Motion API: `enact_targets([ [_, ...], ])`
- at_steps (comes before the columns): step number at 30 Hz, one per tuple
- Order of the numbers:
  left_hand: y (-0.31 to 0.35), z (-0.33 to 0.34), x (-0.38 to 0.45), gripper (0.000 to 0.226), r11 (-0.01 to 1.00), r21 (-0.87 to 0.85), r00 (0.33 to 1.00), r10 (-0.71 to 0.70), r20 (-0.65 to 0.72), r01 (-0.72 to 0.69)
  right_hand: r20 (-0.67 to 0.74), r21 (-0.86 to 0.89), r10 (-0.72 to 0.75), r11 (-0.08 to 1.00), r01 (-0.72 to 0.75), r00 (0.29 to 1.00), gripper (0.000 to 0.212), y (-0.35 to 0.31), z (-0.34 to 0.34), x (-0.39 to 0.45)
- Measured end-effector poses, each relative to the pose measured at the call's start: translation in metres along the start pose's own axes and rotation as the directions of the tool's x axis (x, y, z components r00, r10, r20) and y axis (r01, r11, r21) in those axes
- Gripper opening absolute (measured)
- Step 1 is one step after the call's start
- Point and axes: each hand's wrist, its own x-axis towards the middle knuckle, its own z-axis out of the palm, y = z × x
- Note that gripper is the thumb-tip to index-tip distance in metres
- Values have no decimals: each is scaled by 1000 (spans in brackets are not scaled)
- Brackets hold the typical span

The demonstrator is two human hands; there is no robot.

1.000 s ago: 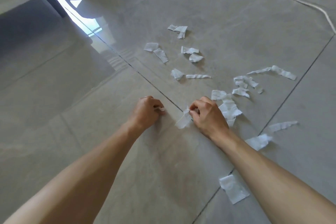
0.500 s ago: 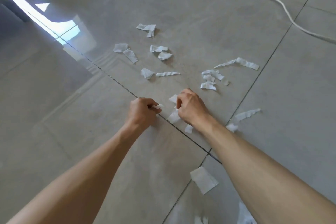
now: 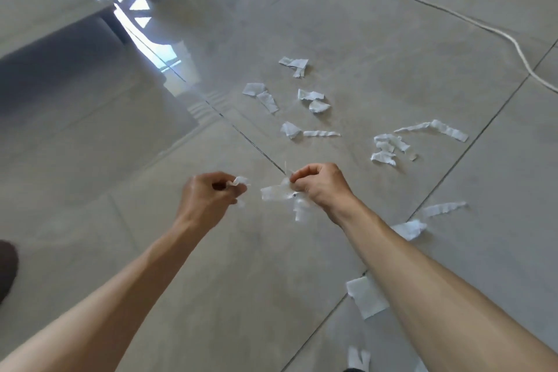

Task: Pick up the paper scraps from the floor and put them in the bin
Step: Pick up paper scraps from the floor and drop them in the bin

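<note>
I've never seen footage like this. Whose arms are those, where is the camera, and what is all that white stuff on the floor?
No machine here: these are a person's two bare arms, filmed by one wide-angle camera worn on the head, looking forward and down. The left hand pinches a small paper scrap. The right hand has a grip on a bunch of scraps that dangle below it. More torn white paper lies scattered on the grey tiled floor, and one larger piece lies near the right forearm. A white cable runs across the floor at the top right. No bin shows in this picture.
</note>
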Motion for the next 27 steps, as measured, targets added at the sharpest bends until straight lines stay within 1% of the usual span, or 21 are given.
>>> enact_targets([
  [2,-1,-40,-13,3,993,-118,998,-8,-55,1,67,72,-7,997,2,998,21,-27,27,-14],
  [4,-5,-80,-26,5,976,-217,995,-26,-101,4,141,129,-27,992,9,990,21,-52,58,-29],
  [7,-19,-151,-51,4,950,-312,976,-52,-213,-18,248,192,-66,981,18,967,20,-92,119,-55],
  [10,-38,-221,-81,8,926,-376,934,-92,-345,-47,342,248,-99,969,12,934,20,-129,189,-86],
  [11,-43,-234,-87,8,921,-385,925,-95,-368,-59,360,261,-100,965,3,928,20,-136,206,-93],
  [13,-59,-277,-106,5,914,-396,890,-108,-444,-87,425,270,-119,963,0,897,22,-155,258,-115],
  [16,-83,-329,-128,6,901,-420,830,-154,-537,-105,480,264,-162,964,34,862,25,-177,326,-142],
  [20,-121,-396,-152,13,868,-492,728,-296,-618,-65,530,244,-186,968,61,828,24,-209,399,-178],
  [23,-148,-436,-152,9,897,-441,674,-309,-672,-28,527,229,-214,968,105,823,21,-229,440,-194],
  [25,-166,-458,-145,9,898,-440,641,-331,-692,-12,493,206,-234,967,148,838,21,-238,472,-202],
  [27,-181,-474,-134,8,893,-449,634,-353,-688,9,424,182,-255,964,194,869,19,-243,502,-205],
])
